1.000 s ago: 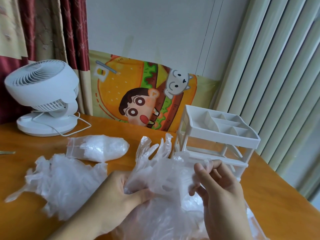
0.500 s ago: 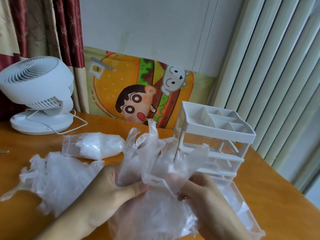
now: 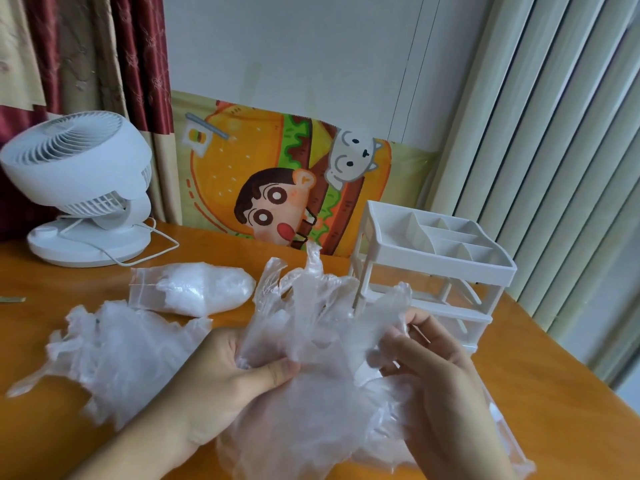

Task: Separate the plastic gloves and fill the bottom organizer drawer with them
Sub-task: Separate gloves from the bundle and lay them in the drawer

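Note:
My left hand (image 3: 225,379) grips a bunch of clear plastic gloves (image 3: 311,320), thumb pressed over the lower edge. My right hand (image 3: 436,368) pinches the right edge of the same gloves between thumb and fingers. The glove fingers stick upward. Below the hands lies a heap of loose gloves over the clear pulled-out bottom drawer (image 3: 505,434), mostly hidden. The white organizer frame (image 3: 440,268) stands behind the gloves, to the right. A second pile of gloves (image 3: 117,355) lies on the table to the left.
A zip bag stuffed with gloves (image 3: 194,289) lies behind the left pile. A white desk fan (image 3: 79,188) with its cord stands at the back left. A cartoon poster (image 3: 284,181) leans against the wall. The wooden table (image 3: 540,368) ends near the blinds on the right.
My right hand has risen from under the gloves and now pinches their right edge, spreading the bunch sideways. My left hand keeps its grip. The view shifted slightly.

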Demonstrator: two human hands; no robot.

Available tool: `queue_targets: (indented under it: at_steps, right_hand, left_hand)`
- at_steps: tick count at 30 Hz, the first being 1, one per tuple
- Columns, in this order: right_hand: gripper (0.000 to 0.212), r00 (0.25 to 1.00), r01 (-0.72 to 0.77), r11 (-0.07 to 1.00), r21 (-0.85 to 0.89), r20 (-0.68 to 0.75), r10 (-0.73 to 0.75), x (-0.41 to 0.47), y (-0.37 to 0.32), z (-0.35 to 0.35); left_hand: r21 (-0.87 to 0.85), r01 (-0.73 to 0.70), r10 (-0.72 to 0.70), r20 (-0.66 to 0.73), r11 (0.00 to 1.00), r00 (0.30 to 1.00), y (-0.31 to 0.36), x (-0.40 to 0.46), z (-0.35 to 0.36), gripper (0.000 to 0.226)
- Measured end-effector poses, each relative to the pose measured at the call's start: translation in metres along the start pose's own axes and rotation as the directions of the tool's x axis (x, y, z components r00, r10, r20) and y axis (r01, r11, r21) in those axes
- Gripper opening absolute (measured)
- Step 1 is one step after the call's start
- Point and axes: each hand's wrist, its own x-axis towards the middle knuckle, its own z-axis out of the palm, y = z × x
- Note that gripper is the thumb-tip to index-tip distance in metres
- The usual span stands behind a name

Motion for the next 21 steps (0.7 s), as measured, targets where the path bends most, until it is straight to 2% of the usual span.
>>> queue_targets:
  at_steps: [2, 3, 4, 5, 6, 8, 9, 10, 11, 13, 14, 17, 21]
  right_hand:
    - [0.022, 1.0, -0.014, 0.997, 0.071, -0.004, 0.015, 0.003, -0.001, -0.002]
    - [0.039, 1.0, 0.001, 1.0, 0.013, -0.019, -0.001, 0.003, 0.0, -0.002]
    - [0.059, 0.998, 0.049, 0.993, -0.103, -0.046, -0.053, 0.004, 0.002, -0.004]
    - [0.071, 0.987, 0.126, 0.955, -0.267, -0.064, -0.148, 0.002, 0.003, -0.005]
    - [0.067, 0.955, 0.239, 0.857, -0.456, -0.048, -0.292, 0.0, 0.005, -0.005]
    - [0.05, 0.855, 0.429, 0.519, -0.739, 0.146, -0.498, -0.006, 0.005, 0.001]
    - [0.043, 0.814, 0.48, 0.372, -0.794, 0.246, -0.527, -0.008, 0.007, 0.003]
    - [0.037, 0.8, 0.507, 0.289, -0.812, 0.318, -0.509, -0.009, 0.01, 0.005]
    - [0.031, 0.806, 0.516, 0.262, -0.815, 0.359, -0.472, -0.009, 0.012, 0.008]
    - [0.021, 0.833, 0.501, 0.286, -0.817, 0.366, -0.415, -0.01, 0.017, 0.01]
    - [0.019, 0.86, 0.47, 0.347, -0.812, 0.332, -0.388, -0.01, 0.017, 0.01]
    - [0.025, 0.929, 0.361, 0.613, -0.702, 0.214, -0.303, -0.007, 0.009, 0.004]
    - [0.034, 0.977, 0.213, 0.881, -0.423, 0.097, -0.19, -0.006, 0.004, 0.005]
  left_hand:
    - [0.0, -0.008, 0.008, -0.034, 1.0, 0.999, 0.002, -0.001, 0.0, 0.022]
    - [0.004, -0.017, 0.017, -0.053, 1.0, 0.998, 0.002, -0.002, 0.0, 0.02]
    - [0.013, -0.029, 0.03, -0.075, 0.999, 0.997, 0.003, -0.002, 0.001, 0.017]
    - [0.031, -0.039, 0.042, -0.098, 0.999, 0.994, 0.003, -0.002, 0.001, 0.015]
    - [0.054, -0.048, 0.054, -0.12, 0.997, 0.991, 0.003, -0.002, 0.002, 0.013]
    - [0.098, -0.061, 0.075, -0.149, 0.993, 0.986, 0.001, -0.002, 0.004, 0.011]
    - [0.113, -0.065, 0.082, -0.15, 0.991, 0.985, 0.001, -0.003, 0.005, 0.01]
    - [0.121, -0.07, 0.087, -0.143, 0.99, 0.986, 0.002, -0.004, 0.006, 0.012]
    - [0.124, -0.072, 0.089, -0.135, 0.99, 0.987, 0.003, -0.005, 0.008, 0.015]
    - [0.136, -0.08, 0.096, -0.117, 0.987, 0.988, 0.003, -0.006, 0.009, 0.022]
    - [0.143, -0.081, 0.097, -0.112, 0.986, 0.989, 0.004, -0.006, 0.01, 0.026]
    - [0.157, -0.067, 0.085, -0.108, 0.985, 0.991, 0.004, -0.006, 0.009, 0.022]
    - [0.151, -0.059, 0.074, -0.099, 0.987, 0.992, 0.003, -0.005, 0.009, 0.017]
